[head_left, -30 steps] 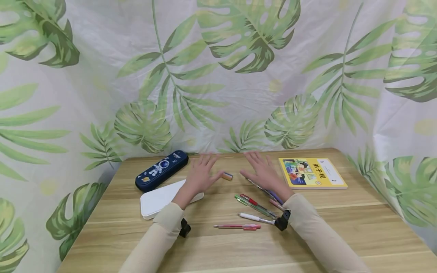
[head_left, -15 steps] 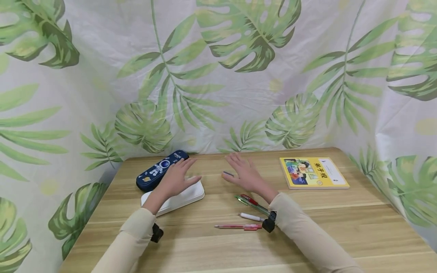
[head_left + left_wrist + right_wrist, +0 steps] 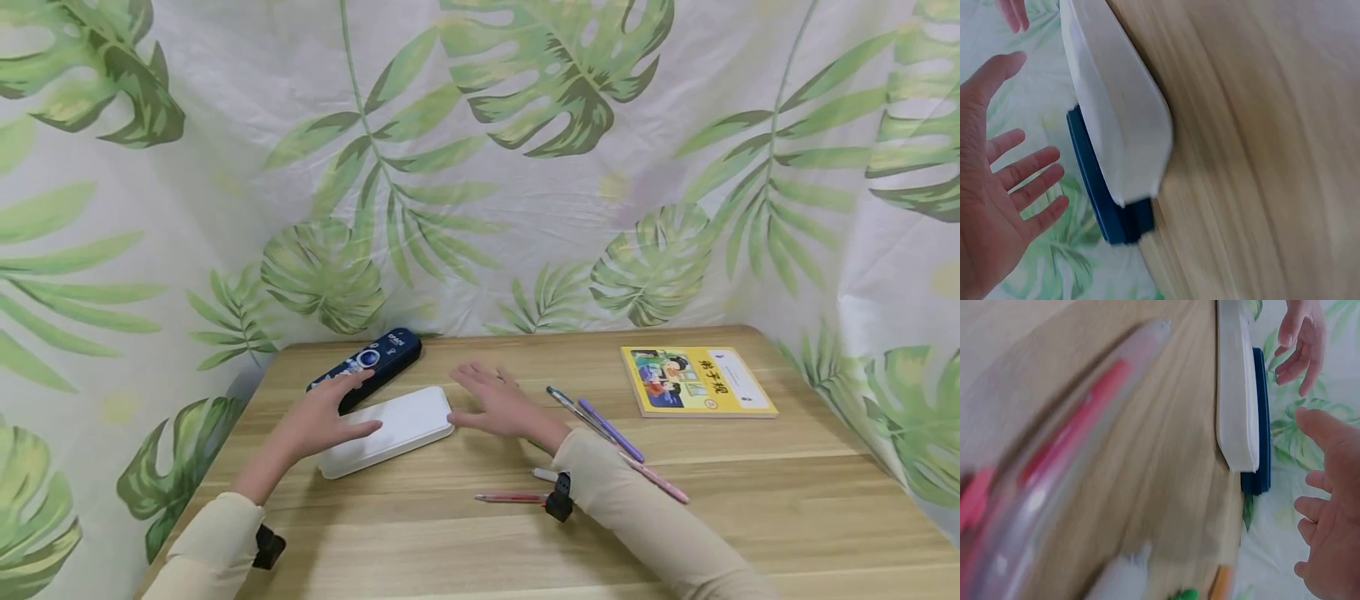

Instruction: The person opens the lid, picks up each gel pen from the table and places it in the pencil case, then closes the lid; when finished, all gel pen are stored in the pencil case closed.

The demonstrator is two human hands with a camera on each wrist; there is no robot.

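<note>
A white flat case (image 3: 399, 429) lies on the table, slanting up to the right. My left hand (image 3: 321, 423) hovers by its left end with fingers spread and nothing held. At the case's right end is my right hand (image 3: 501, 408), fingers extended and thumb apart. Behind the white case sits a navy pencil case (image 3: 393, 354) with an astronaut print, partly covered by the left hand in the head view. Both palms face each other across the white case, as the right wrist view shows with the left hand (image 3: 1304, 347) opposite the right hand (image 3: 1335, 512).
A red pen (image 3: 508, 498) and a white pen (image 3: 544, 475) lie near the right wrist. Beyond the right forearm are a purple pen (image 3: 611, 429), a pink pen (image 3: 662, 483) and a teal-tipped pen (image 3: 573, 406). A yellow book (image 3: 697, 392) lies at the right. A leaf-print cloth (image 3: 525, 208) hangs behind the table.
Both hands have moved left and nearer, the left to the white case's left end, the right from above the pens to its right end. The purple and pink pens are more exposed now.
</note>
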